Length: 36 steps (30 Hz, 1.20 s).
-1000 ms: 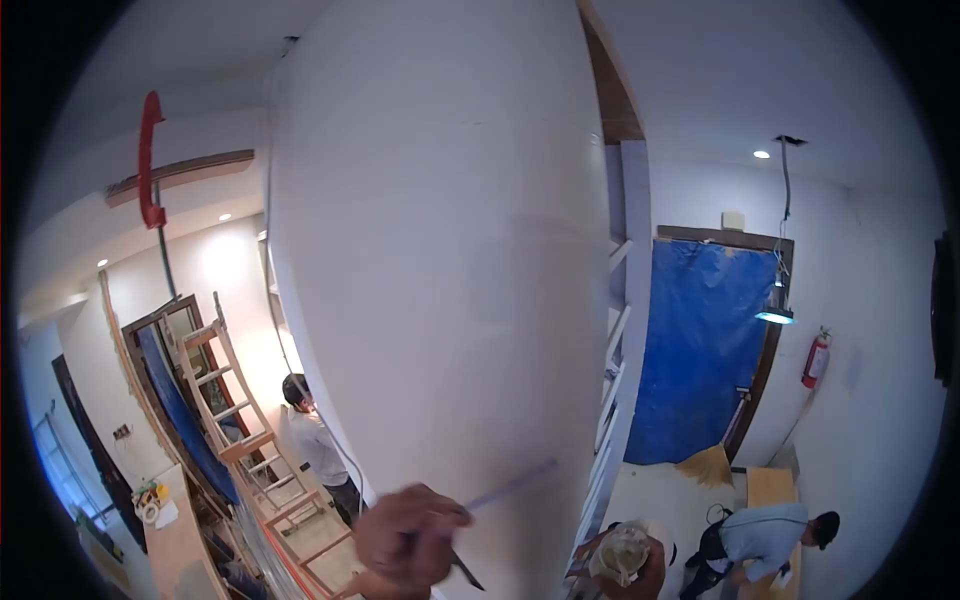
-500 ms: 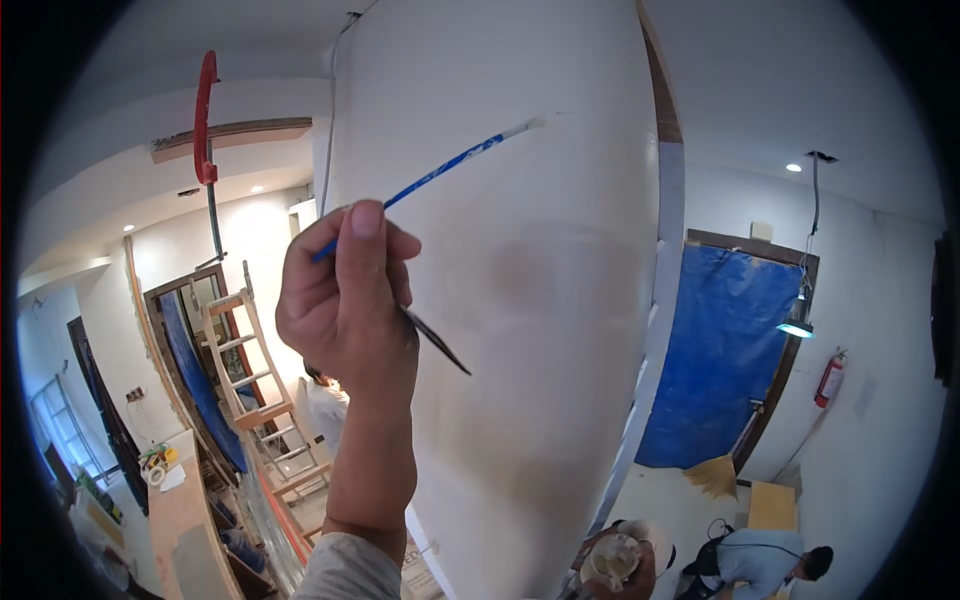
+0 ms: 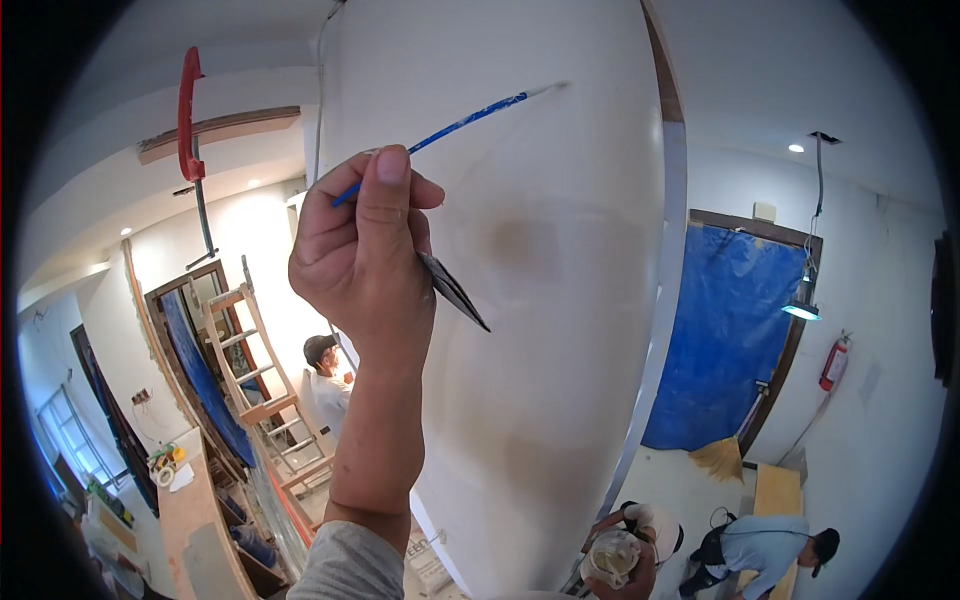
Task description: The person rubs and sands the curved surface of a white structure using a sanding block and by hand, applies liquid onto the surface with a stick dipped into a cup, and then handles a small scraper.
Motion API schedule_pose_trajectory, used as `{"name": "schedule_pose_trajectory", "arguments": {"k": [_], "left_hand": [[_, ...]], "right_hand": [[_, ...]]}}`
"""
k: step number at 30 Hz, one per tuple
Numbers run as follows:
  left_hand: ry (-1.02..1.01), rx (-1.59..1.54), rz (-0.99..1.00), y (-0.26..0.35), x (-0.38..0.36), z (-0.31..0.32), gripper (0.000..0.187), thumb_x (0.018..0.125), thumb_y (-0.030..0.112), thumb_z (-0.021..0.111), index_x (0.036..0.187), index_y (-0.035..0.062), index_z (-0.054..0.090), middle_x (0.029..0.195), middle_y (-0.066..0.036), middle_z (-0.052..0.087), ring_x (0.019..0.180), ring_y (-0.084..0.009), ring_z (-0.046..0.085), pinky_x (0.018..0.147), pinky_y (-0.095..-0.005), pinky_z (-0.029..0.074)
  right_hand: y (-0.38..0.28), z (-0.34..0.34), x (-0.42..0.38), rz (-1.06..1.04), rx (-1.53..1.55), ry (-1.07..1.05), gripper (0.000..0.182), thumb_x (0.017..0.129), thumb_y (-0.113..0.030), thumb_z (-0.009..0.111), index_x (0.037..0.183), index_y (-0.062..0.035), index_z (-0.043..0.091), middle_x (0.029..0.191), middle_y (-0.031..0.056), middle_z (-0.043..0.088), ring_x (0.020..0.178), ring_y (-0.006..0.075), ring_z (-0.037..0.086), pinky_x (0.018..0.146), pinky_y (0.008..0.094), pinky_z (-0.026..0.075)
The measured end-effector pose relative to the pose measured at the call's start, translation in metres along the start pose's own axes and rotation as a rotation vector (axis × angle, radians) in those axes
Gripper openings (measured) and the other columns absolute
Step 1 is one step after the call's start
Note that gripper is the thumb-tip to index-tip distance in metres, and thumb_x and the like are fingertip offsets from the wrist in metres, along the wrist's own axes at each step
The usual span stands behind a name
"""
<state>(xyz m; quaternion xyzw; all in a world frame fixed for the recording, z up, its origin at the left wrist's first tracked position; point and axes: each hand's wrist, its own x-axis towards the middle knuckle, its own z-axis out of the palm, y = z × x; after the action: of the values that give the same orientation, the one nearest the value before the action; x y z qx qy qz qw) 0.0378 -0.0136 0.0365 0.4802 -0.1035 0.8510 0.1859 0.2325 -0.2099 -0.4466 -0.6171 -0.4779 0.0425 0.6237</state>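
Observation:
My left hand (image 3: 375, 245) is raised in front of the white wall panel (image 3: 540, 400), thumb and fingers pinching a thin paintbrush (image 3: 465, 122). Its blue handle is spattered with white, and the pale tip overlaps a small dark mark on the panel. A folded dark sheet (image 3: 455, 290), like sandpaper, juts from under the same palm. Low in the view, my right hand (image 3: 640, 578) is wrapped around a small tub (image 3: 612, 556) with pale, wet-looking contents; part of this hand is cut off by the frame.
A wooden ladder (image 3: 250, 365) and a person in a cap (image 3: 325, 385) are at left, beyond a workbench (image 3: 185, 500). A red clamp (image 3: 188, 120) hangs above. At right are a blue-covered door (image 3: 720, 340), a broom (image 3: 718, 460), a fire extinguisher (image 3: 833, 365) and a bending person (image 3: 765, 545).
My left hand has moved up and slightly right, with the paintbrush tip higher on the panel. The folded dark sheet now shows more broadly. More of the person at left is visible.

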Motion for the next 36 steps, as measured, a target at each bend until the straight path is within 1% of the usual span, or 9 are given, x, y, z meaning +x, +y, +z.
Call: {"name": "schedule_pose_trajectory", "arguments": {"k": [4,7,10,19,22,28,31,34,36], "left_hand": [[-0.001,0.013,0.026,-0.003,0.0,0.002,0.019,0.093,0.017,0.072,0.092,-0.0014,0.066,0.069,-0.008,0.068,0.051,-0.0047,0.051,0.046,-0.0177,0.037],[0.016,0.012,0.016,-0.005,0.001,-0.003,0.019,0.093,0.016,0.071,0.093,-0.0021,0.065,0.069,-0.008,0.067,0.05,-0.005,0.05,0.045,-0.0179,0.037],[0.056,-0.026,-0.009,-0.003,0.004,-0.01,0.021,0.092,0.015,0.072,0.095,-0.0035,0.064,0.069,-0.009,0.067,0.048,-0.0056,0.05,0.043,-0.018,0.036],[-0.002,-0.028,-0.006,-0.008,0.005,-0.002,0.019,0.092,0.016,0.072,0.092,-0.0019,0.065,0.069,-0.009,0.067,0.048,-0.0053,0.049,0.044,-0.0178,0.036],[0.065,0.02,-0.046,-0.008,0.006,-0.006,0.019,0.093,0.016,0.072,0.092,-0.0017,0.065,0.069,-0.009,0.067,0.048,-0.0052,0.049,0.044,-0.0177,0.036],[0.013,-0.057,-0.015,-0.003,0.004,-0.004,0.017,0.092,0.014,0.072,0.092,-0.0013,0.065,0.07,-0.01,0.068,0.049,-0.0052,0.05,0.044,-0.0181,0.037],[-0.016,-0.076,-0.012,-0.008,0.006,-0.004,0.016,0.092,0.013,0.071,0.093,-0.0013,0.065,0.07,-0.01,0.068,0.049,-0.0051,0.049,0.044,-0.0182,0.037],[0.087,0.003,-0.041,-0.006,0.008,-0.009,0.015,0.092,0.013,0.071,0.093,-0.0014,0.065,0.07,-0.011,0.067,0.048,-0.005,0.049,0.043,-0.0177,0.036],[0.074,-0.091,0.023,-0.002,0.01,-0.018,0.015,0.093,0.012,0.07,0.094,-0.0016,0.064,0.068,-0.011,0.066,0.046,-0.0054,0.048,0.042,-0.0174,0.035]], "right_hand": [[-0.016,0.0,0.005,-0.016,0.04,-0.012,0.082,0.071,-0.013,0.086,0.138,-0.0027,0.04,0.121,0.0122,0.056,0.106,0.0232,0.058,0.09,0.0371,0.049],[-0.018,0.0,0.004,0.053,0.134,-0.046,0.081,0.071,-0.013,0.085,0.138,-0.0024,0.04,0.121,0.0123,0.056,0.106,0.0233,0.058,0.09,0.0367,0.049],[-0.013,0.003,0.001,0.071,0.135,-0.041,0.081,0.071,-0.012,0.085,0.138,-0.0022,0.04,0.121,0.0125,0.056,0.106,0.0233,0.058,0.09,0.0365,0.049],[-0.014,0.005,0.0,0.001,0.011,-0.033,0.08,0.073,-0.012,0.085,0.138,-0.0023,0.04,0.121,0.0128,0.057,0.106,0.0225,0.058,0.09,0.0368,0.049],[-0.009,0.007,-0.001,-0.001,0.032,-0.021,0.078,0.074,-0.013,0.085,0.138,-0.0029,0.041,0.119,0.0127,0.058,0.103,0.0219,0.059,0.086,0.0357,0.051],[0.0,0.008,-0.006,0.03,0.081,-0.052,0.077,0.074,-0.014,0.085,0.136,-0.0037,0.041,0.114,0.0121,0.059,0.093,0.0209,0.062,0.074,0.0336,0.054],[-0.004,0.008,-0.004,-0.009,0.059,-0.05,0.077,0.075,-0.013,0.085,0.137,-0.0036,0.04,0.114,0.0125,0.06,0.092,0.0206,0.063,0.073,0.0337,0.054],[-0.012,0.007,0.0,-0.05,0.038,-0.043,0.076,0.075,-0.011,0.084,0.137,-0.0035,0.04,0.114,0.0128,0.06,0.092,0.0204,0.063,0.073,0.0339,0.054],[-0.015,0.007,0.002,-0.065,0.037,-0.031,0.077,0.074,-0.011,0.084,0.137,-0.0037,0.04,0.114,0.0128,0.06,0.093,0.0204,0.063,0.074,0.034,0.054]]}}
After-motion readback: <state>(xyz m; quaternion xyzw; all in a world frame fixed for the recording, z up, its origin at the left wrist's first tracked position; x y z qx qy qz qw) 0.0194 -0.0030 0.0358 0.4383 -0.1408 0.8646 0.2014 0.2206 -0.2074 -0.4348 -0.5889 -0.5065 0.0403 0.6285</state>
